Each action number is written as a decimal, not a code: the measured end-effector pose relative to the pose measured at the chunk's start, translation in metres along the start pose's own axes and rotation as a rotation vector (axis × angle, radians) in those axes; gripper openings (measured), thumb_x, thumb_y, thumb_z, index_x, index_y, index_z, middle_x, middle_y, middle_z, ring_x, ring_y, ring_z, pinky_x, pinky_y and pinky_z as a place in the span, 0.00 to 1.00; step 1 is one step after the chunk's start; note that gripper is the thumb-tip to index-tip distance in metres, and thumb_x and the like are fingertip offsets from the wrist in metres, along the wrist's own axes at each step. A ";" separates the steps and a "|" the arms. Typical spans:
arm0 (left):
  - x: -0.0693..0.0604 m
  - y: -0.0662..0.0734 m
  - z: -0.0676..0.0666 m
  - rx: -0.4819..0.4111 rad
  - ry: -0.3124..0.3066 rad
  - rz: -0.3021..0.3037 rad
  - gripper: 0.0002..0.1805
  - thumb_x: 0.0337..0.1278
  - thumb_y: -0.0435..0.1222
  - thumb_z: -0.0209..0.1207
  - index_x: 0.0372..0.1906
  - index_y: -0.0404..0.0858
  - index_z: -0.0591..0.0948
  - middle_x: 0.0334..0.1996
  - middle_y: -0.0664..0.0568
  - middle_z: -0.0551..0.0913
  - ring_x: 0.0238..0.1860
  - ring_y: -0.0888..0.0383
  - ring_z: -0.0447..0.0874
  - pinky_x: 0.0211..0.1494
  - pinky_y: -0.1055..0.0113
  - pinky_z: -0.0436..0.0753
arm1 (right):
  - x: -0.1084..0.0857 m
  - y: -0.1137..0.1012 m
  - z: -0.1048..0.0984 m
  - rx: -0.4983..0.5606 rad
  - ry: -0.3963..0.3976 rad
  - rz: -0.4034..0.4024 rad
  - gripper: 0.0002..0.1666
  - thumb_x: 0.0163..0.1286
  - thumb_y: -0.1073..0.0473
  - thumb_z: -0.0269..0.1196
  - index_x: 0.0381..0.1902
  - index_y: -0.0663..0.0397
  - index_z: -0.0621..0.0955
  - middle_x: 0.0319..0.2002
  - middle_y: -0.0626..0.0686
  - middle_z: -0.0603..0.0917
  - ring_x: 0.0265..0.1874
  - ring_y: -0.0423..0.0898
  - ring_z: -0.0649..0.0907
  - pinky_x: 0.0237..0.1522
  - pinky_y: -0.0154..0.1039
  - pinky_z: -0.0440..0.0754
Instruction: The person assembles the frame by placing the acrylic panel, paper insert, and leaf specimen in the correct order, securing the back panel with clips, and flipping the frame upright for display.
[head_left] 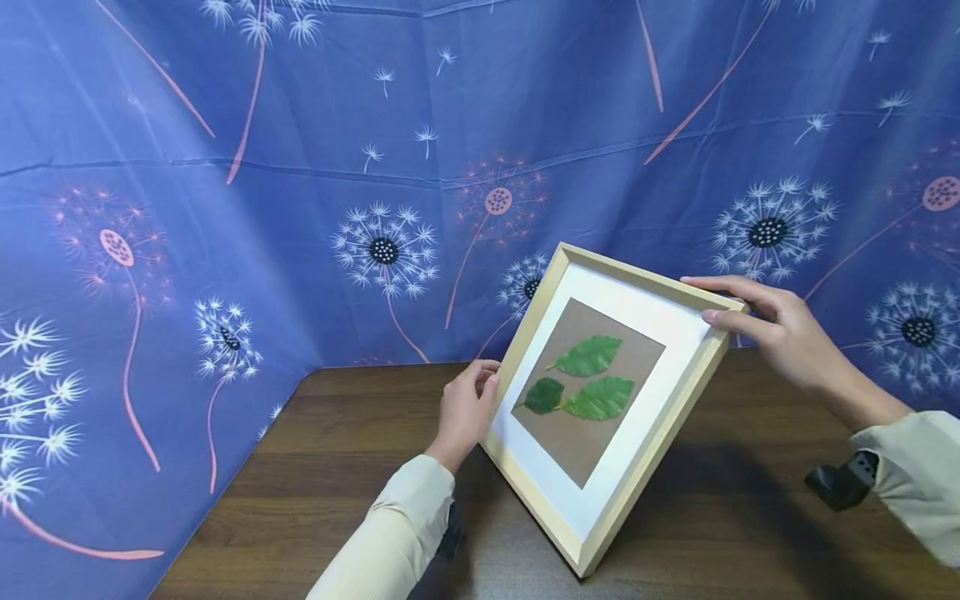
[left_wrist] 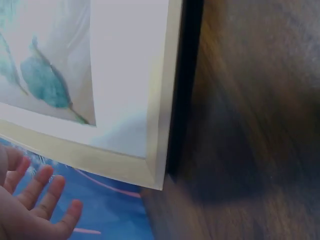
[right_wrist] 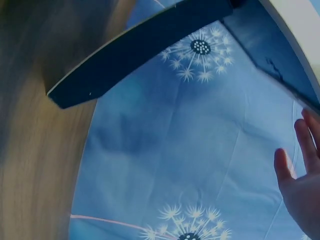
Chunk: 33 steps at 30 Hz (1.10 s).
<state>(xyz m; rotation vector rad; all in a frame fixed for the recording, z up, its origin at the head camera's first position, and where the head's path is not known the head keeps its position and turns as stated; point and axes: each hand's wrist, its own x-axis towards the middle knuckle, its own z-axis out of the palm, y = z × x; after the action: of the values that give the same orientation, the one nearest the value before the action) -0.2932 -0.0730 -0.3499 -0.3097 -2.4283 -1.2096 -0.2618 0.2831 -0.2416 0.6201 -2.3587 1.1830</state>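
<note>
A picture frame (head_left: 626,512) with a pale wooden border and white mat stands on the wooden table, leaning back. Several green leaves lie on its brown middle, among them a rounded dark one (head_left: 543,395). My right hand (head_left: 783,333) grips the upper right corner, thumb over the front, other fingers behind. At the left edge is my left hand (head_left: 467,408); in the left wrist view its fingers (left_wrist: 42,192) spread loosely beside the border. A dark strip (right_wrist: 145,52), apparently a stand leg, reaches from behind the frame towards the table in the right wrist view.
Blue curtain (head_left: 300,125) with dandelion prints hangs behind and to the left of the table (head_left: 300,483). The frame's shadow falls on the tabletop to the right. A black device (head_left: 843,483) sits at the right sleeve.
</note>
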 end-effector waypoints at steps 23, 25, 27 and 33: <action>0.004 -0.026 0.005 0.140 -0.106 -0.066 0.20 0.70 0.33 0.57 0.63 0.42 0.82 0.47 0.44 0.89 0.51 0.43 0.87 0.53 0.45 0.83 | -0.012 -0.020 -0.015 -0.309 -0.023 0.026 0.48 0.54 0.49 0.79 0.72 0.38 0.73 0.69 0.59 0.68 0.67 0.69 0.64 0.55 0.82 0.56; 0.004 -0.027 0.006 0.147 -0.102 -0.069 0.19 0.70 0.33 0.58 0.63 0.43 0.82 0.47 0.44 0.89 0.50 0.43 0.87 0.52 0.44 0.83 | -0.013 -0.019 -0.017 -0.327 -0.030 0.029 0.48 0.53 0.49 0.80 0.72 0.41 0.74 0.68 0.61 0.68 0.68 0.70 0.63 0.55 0.83 0.56; 0.004 -0.027 0.006 0.152 -0.101 -0.072 0.19 0.70 0.33 0.58 0.63 0.43 0.82 0.46 0.44 0.89 0.50 0.43 0.87 0.51 0.44 0.83 | -0.012 -0.017 -0.018 -0.324 -0.036 0.038 0.47 0.54 0.49 0.80 0.71 0.41 0.74 0.68 0.61 0.68 0.69 0.71 0.63 0.56 0.83 0.55; 0.005 -0.026 0.006 0.170 -0.117 -0.073 0.19 0.70 0.32 0.60 0.63 0.43 0.82 0.45 0.44 0.89 0.49 0.42 0.88 0.50 0.44 0.83 | -0.009 -0.011 -0.021 -0.280 -0.054 0.076 0.45 0.58 0.50 0.78 0.73 0.40 0.72 0.70 0.60 0.67 0.68 0.70 0.63 0.56 0.81 0.58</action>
<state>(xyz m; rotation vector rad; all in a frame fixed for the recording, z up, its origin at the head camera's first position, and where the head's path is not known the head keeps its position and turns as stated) -0.3088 -0.0837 -0.3698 -0.2494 -2.6445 -1.0309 -0.2449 0.2961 -0.2286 0.4759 -2.5514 0.8517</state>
